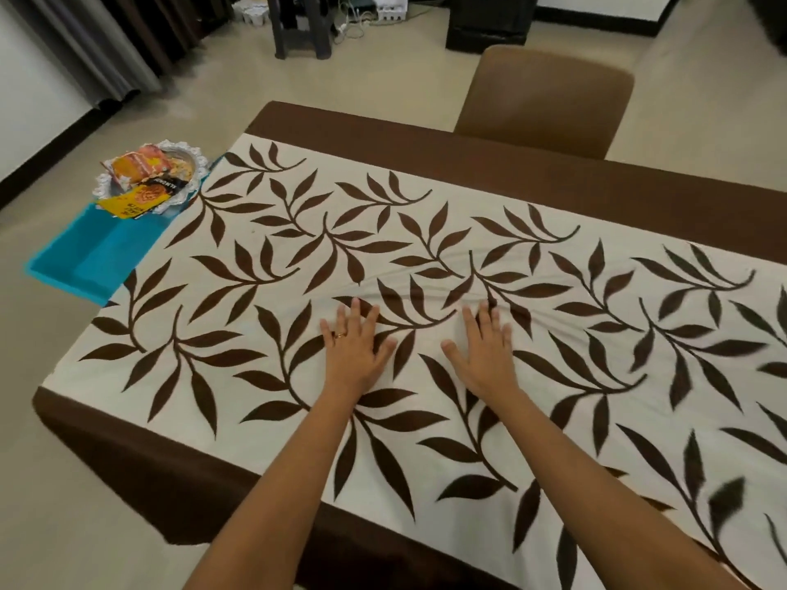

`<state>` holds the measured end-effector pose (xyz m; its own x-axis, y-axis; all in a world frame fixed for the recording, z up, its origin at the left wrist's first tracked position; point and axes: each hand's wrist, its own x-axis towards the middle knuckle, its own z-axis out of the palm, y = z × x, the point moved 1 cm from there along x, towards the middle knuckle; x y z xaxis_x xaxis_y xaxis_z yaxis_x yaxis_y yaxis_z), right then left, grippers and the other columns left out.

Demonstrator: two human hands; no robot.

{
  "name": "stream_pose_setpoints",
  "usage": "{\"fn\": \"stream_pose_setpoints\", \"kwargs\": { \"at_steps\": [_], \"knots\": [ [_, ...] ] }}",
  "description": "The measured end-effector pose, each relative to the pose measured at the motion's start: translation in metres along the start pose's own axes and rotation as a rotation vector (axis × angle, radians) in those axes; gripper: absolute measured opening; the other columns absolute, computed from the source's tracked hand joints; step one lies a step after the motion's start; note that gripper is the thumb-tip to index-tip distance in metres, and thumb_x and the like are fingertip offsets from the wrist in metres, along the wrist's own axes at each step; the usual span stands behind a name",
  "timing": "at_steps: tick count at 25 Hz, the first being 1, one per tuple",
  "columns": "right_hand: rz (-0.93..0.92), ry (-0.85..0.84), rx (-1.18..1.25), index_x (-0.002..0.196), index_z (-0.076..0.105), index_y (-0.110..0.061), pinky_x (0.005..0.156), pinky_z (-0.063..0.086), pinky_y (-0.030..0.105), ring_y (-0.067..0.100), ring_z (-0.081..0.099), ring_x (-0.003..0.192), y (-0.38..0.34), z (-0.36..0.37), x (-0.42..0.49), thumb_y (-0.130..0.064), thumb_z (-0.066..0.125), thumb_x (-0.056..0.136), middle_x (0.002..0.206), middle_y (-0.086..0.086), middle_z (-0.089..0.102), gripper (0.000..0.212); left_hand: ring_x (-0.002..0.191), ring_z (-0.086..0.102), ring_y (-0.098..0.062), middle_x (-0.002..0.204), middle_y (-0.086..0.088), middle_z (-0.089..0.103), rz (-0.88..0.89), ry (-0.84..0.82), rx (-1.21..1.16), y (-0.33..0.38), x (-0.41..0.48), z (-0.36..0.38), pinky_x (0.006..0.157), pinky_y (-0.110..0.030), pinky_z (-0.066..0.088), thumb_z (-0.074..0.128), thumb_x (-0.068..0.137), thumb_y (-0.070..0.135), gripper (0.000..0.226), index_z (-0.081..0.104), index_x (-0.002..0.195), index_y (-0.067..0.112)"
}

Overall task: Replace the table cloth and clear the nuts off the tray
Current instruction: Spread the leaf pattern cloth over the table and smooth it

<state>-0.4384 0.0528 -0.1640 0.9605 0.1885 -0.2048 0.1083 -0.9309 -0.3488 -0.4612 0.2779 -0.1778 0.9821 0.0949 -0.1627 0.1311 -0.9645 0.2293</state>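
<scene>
A cream table cloth (272, 232) with brown leaf print and a brown border covers the table. My left hand (355, 344) and my right hand (483, 349) lie flat on it near the middle, fingers spread, palms pressing the fabric. Small wrinkles bunch just ahead of my fingertips. A silver tray (183, 153) with a lacy white rim sits beyond the table's left end, holding orange and yellow nut packets (140, 168). It rests on a blue plastic bin (91, 253).
A brown chair (543, 100) stands at the far side of the table. Curtains (98, 40) hang at the upper left. A dark stool (302, 23) and cables lie on the floor at the back. Beige floor surrounds the table.
</scene>
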Motion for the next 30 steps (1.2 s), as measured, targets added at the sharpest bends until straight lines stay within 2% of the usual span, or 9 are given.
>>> {"fn": "stream_pose_setpoints", "kwargs": {
  "at_steps": [2, 5, 9, 14, 20, 22, 25, 27, 30],
  "knots": [
    [-0.047, 0.024, 0.08, 0.154, 0.004, -0.018, 0.12, -0.005, 0.043, 0.022, -0.014, 0.148, 0.016, -0.009, -0.019, -0.053, 0.032, 0.098, 0.161, 0.01, -0.007, 0.072, 0.148, -0.007, -0.031, 0.162, -0.009, -0.001, 0.004, -0.002, -0.047, 0.034, -0.009, 0.0, 0.115, -0.049, -0.012, 0.021, 0.095, 0.063, 0.073, 0.011, 0.154, 0.022],
    [-0.049, 0.1, -0.012, 0.154, 0.009, -0.015, 0.12, -0.003, 0.044, 0.024, -0.01, 0.148, 0.054, -0.02, -0.058, -0.043, 0.035, 0.1, 0.161, 0.013, -0.004, 0.066, 0.149, -0.006, -0.026, 0.163, -0.006, 0.001, 0.237, -0.029, -0.073, 0.097, -0.032, 0.007, 0.118, -0.047, -0.008, 0.021, 0.096, 0.06, 0.069, 0.01, 0.154, 0.024],
    [0.206, 0.176, -0.017, 0.153, 0.016, -0.012, 0.119, 0.007, 0.053, 0.033, -0.001, 0.148, 0.123, -0.028, -0.127, -0.042, 0.04, 0.098, 0.16, 0.019, 0.004, 0.067, 0.149, -0.005, -0.025, 0.163, -0.004, -0.001, 0.453, -0.124, -0.033, 0.166, -0.062, 0.033, 0.119, -0.051, -0.005, 0.021, 0.096, 0.062, 0.067, 0.005, 0.154, 0.033],
    [0.384, 0.1, -0.105, 0.155, 0.002, -0.024, 0.117, -0.007, 0.049, 0.035, -0.007, 0.148, 0.194, -0.032, -0.178, -0.074, 0.02, 0.088, 0.16, 0.02, -0.006, 0.086, 0.149, -0.007, -0.026, 0.163, -0.003, -0.005, 0.406, -0.131, 0.108, 0.19, -0.068, 0.053, 0.119, -0.051, -0.007, 0.01, 0.091, 0.069, 0.07, -0.003, 0.153, 0.038],
    [0.249, 0.002, -0.025, 0.154, 0.002, -0.022, 0.117, -0.01, 0.048, 0.033, -0.01, 0.147, 0.221, -0.049, -0.152, -0.063, 0.028, 0.095, 0.16, 0.018, -0.009, 0.077, 0.149, -0.005, -0.028, 0.162, -0.007, -0.002, 0.289, -0.167, 0.103, 0.216, -0.056, 0.051, 0.119, -0.051, -0.005, 0.027, 0.094, 0.062, 0.07, 0.009, 0.154, 0.029],
    [0.183, 0.117, 0.11, 0.152, 0.018, -0.018, 0.12, 0.006, 0.05, 0.029, 0.002, 0.148, 0.248, -0.067, -0.17, -0.053, 0.028, 0.099, 0.16, 0.016, 0.009, 0.065, 0.148, 0.002, -0.031, 0.161, -0.014, 0.006, 0.237, -0.153, 0.044, 0.236, -0.061, 0.051, 0.118, -0.051, -0.002, 0.036, 0.093, 0.059, 0.074, 0.022, 0.151, 0.016],
    [0.42, 0.277, -0.007, 0.15, 0.023, -0.014, 0.119, 0.007, 0.053, 0.034, 0.005, 0.147, 0.319, -0.083, -0.226, -0.052, 0.025, 0.096, 0.158, 0.02, 0.013, 0.067, 0.147, 0.008, -0.034, 0.159, -0.022, 0.009, 0.247, -0.114, 0.0, 0.275, -0.076, 0.057, 0.12, -0.052, 0.006, 0.041, 0.093, 0.057, 0.076, 0.026, 0.146, 0.003],
    [0.615, 0.181, -0.027, 0.154, 0.008, -0.02, 0.115, -0.009, 0.055, 0.038, -0.01, 0.146, 0.36, -0.084, -0.256, -0.067, 0.023, 0.091, 0.159, 0.022, -0.004, 0.08, 0.148, 0.003, -0.035, 0.16, -0.019, 0.004, 0.311, -0.128, -0.02, 0.303, -0.088, 0.067, 0.119, -0.053, 0.003, 0.037, 0.095, 0.057, 0.074, 0.021, 0.151, 0.011],
    [0.608, 0.115, -0.05, 0.153, 0.001, -0.033, 0.113, -0.01, 0.057, 0.04, -0.011, 0.145, 0.391, -0.086, -0.266, -0.08, 0.023, 0.082, 0.16, 0.018, -0.009, 0.088, 0.148, -0.007, -0.032, 0.162, -0.01, -0.007, 0.414, -0.169, -0.007, 0.337, -0.102, 0.084, 0.117, -0.053, -0.006, 0.03, 0.095, 0.061, 0.073, 0.006, 0.154, 0.026]
  ]
}}
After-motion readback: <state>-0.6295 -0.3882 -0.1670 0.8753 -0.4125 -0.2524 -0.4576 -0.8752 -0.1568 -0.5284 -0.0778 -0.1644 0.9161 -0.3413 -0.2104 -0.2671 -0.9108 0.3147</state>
